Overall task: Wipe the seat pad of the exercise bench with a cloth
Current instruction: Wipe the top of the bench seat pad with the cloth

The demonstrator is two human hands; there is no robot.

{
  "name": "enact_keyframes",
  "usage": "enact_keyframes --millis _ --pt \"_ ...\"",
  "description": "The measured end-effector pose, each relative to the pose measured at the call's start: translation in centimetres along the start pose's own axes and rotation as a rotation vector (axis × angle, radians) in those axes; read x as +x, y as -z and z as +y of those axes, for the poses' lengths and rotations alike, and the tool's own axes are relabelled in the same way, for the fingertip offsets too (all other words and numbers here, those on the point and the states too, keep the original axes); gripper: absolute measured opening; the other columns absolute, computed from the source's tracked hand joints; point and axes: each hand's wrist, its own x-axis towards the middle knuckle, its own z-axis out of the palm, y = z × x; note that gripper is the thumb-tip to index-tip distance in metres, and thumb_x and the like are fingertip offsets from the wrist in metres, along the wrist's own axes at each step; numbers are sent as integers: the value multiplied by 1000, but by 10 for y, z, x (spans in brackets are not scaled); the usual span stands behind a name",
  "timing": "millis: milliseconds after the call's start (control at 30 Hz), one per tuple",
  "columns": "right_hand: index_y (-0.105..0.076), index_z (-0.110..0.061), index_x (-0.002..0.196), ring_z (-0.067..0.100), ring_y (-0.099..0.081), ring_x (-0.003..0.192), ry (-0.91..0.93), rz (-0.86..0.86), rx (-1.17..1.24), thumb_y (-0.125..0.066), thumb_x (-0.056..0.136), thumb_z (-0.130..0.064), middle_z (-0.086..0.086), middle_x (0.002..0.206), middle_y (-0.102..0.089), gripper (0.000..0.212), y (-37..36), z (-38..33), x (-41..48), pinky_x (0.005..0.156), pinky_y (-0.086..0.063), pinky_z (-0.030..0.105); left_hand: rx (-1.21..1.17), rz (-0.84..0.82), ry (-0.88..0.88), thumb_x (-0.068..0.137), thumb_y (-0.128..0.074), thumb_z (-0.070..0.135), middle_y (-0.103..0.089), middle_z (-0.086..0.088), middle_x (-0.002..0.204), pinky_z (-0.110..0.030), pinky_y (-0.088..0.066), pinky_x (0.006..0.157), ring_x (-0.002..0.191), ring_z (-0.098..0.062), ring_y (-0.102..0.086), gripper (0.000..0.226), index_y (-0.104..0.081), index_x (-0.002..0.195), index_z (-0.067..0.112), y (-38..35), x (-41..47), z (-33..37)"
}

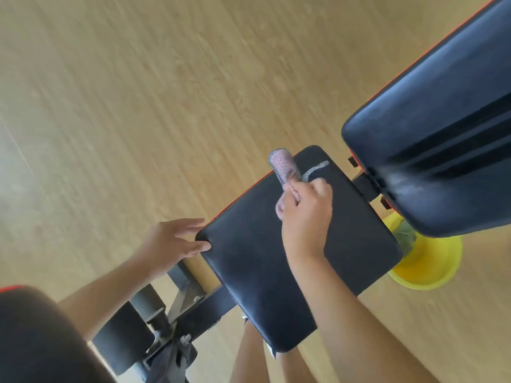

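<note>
The black seat pad (249, 261) of the exercise bench lies slanted across the middle of the head view, with a thin red edge on its left side. My right hand (305, 214) rests on the pad's far part and grips a pinkish mesh cloth (284, 165), whose end sticks out past the pad's far left edge. A grey strip of the cloth lies on the pad beside the hand. My left hand (177, 240) is at the pad's near left corner, fingers apart and touching its edge, holding nothing.
The black backrest pad (442, 111) rises at the upper right, close to the seat. A yellow bucket (431, 266) stands on the wooden floor under it. Foam rollers and the metal frame (154, 324) sit at the lower left. My legs show below the pad.
</note>
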Motion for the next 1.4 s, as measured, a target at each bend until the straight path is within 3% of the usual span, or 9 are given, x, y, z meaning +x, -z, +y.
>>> enact_keyframes --millis 100,233,400,567,700,900,1000,1167,1400 --pt "-70 -15 77 29 -56 74 230 -272 85 -68 86 12 8 83 -53 29 -25 -31 -59 63 -55 42 -91 23 26 73 -96 21 -82 15 110 -37 -59 97 84 -14 -84 97 -47 156 33 -3 0 -6" --pt "-74 -17 99 20 -46 78 953 -581 -94 -63 86 9 -9 84 -57 31 -12 -18 -45 62 -49 30 -100 72 20 73 -93 2 -79 1 108 -26 -64 82 82 -5 -81 79 -62 145 16 -8 3 -8" --pt "-69 0 66 26 -48 78 448 -416 -275 -82 84 -4 11 78 -58 23 11 -9 64 64 -45 34 -72 92 14 79 -89 15 -82 7 114 -45 -58 102 90 -13 -82 41 -80 117 28 -12 -1 -10" --pt "-38 -22 50 31 -61 74 716 -1033 -462 -64 91 -7 10 77 -56 51 -39 -87 6 57 -47 38 -85 143 -1 86 -84 10 -83 3 106 -48 -66 84 90 -33 -81 32 -77 110 30 -18 -3 -11" --pt "-58 -17 62 23 -57 69 806 -1284 -579 -63 94 -14 4 71 -65 32 -56 -102 2 72 -52 36 -126 176 57 89 -82 14 -82 6 80 -39 -68 67 91 -25 -81 11 -79 92 25 -25 -8 -17" --pt "-75 -46 84 21 -44 109 600 -1210 -689 -82 70 -66 -3 97 -67 25 -4 -76 100 100 -40 40 -112 149 107 89 -80 23 -85 -7 95 -44 -68 77 92 -23 -82 7 -80 87 30 -25 -8 -11" --pt "-65 -54 53 28 -56 106 592 -1280 -584 -86 71 -54 6 99 -61 28 -31 -89 65 91 -54 46 -79 166 88 87 -83 27 -86 -2 89 -44 -68 74 85 -21 -83 7 -83 93 27 -22 -7 -15" --pt "-80 -27 95 26 -61 97 673 -1314 -407 -89 74 -48 5 108 -59 31 -61 -88 22 88 -57 45 -43 173 60 84 -88 29 -86 1 85 -32 -64 58 77 -17 -82 10 -81 92 30 -21 -4 -17" --pt "-65 -44 64 26 -50 114 485 -1173 -610 -86 65 -66 0 112 -62 31 -16 -64 114 105 -44 43 -40 163 33 86 -84 26 -83 17 78 -26 -59 53 74 -15 -81 16 -78 78 38 -21 -6 -14"
